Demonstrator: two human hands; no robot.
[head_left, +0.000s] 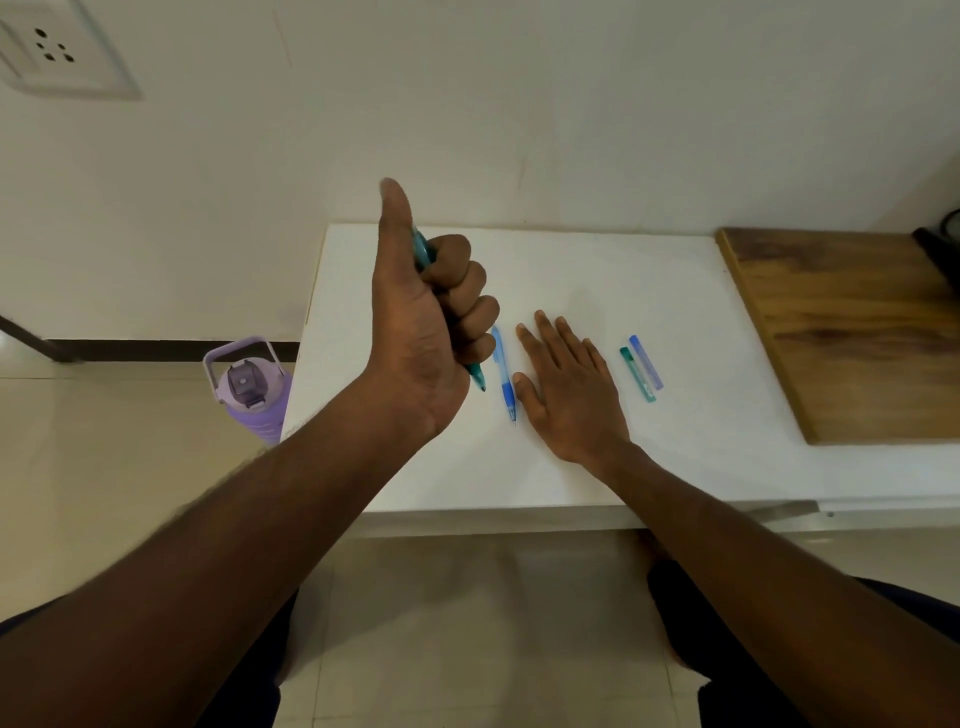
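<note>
My left hand (431, 322) is raised above the white table (675, 291), fingers curled round a teal pen (423, 252) with the thumb pointing up; the pen's tip pokes out below the fist. My right hand (569, 387) lies flat on the table with straight, spread fingers. A blue pen (504, 374) lies on the table between the two hands, just left of my right thumb. To the right of my right hand lie a teal pen cap (638, 374) and a blue pen cap (647, 361), side by side.
A wooden board (852, 332) covers the table's right end, with a dark object (940, 249) at its far corner. A purple water bottle (252, 389) stands on the tiled floor left of the table. A wall socket (52, 49) is at upper left.
</note>
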